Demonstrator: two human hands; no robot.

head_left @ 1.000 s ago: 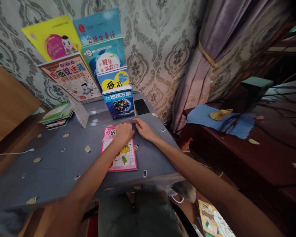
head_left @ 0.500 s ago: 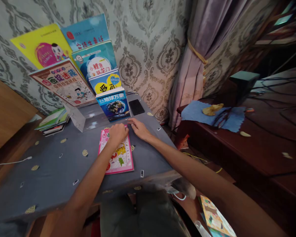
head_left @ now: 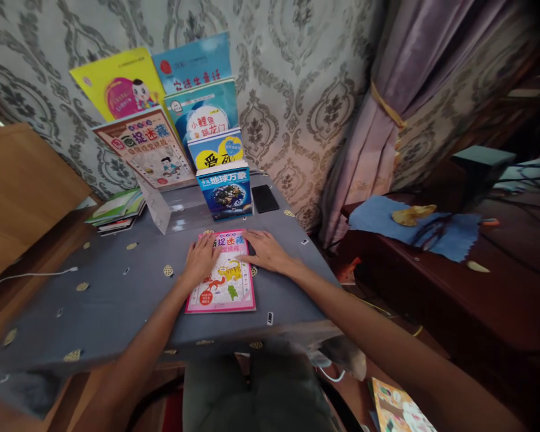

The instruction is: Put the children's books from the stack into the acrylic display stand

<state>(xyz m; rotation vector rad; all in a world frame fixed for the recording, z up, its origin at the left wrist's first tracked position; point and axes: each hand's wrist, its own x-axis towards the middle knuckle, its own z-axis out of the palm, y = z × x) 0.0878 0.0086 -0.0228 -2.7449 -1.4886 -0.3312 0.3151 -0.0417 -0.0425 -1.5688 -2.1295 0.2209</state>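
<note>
A pink-bordered children's book [head_left: 228, 289] with a cartoon tiger and fox on its cover lies flat on the table. My left hand [head_left: 202, 259] rests over its upper left edge, fingers stretched out. At the upper right edge lies my right hand [head_left: 266, 251], fingers extended and thumb reaching over the cover. Neither hand grips the book. Just beyond it, a blue book with a globe [head_left: 228, 195] stands at the front of a clear stand [head_left: 159, 207]. Behind that rise a yellow-and-blue book [head_left: 216, 153], a teal book [head_left: 207, 114] and a brown-bordered book [head_left: 153, 153].
A black phone [head_left: 265, 198] lies right of the stand. Left of it is a stack of thin books [head_left: 117, 211], and a white cable [head_left: 40, 274] crosses the table. On the dark red furniture at right is a blue cloth [head_left: 378, 223]. More books [head_left: 398, 408] lie on the floor.
My left hand has moved from the pink book's top to its upper left edge and its fingers have spread. My right hand has come onto the right edge. The view has shifted left.
</note>
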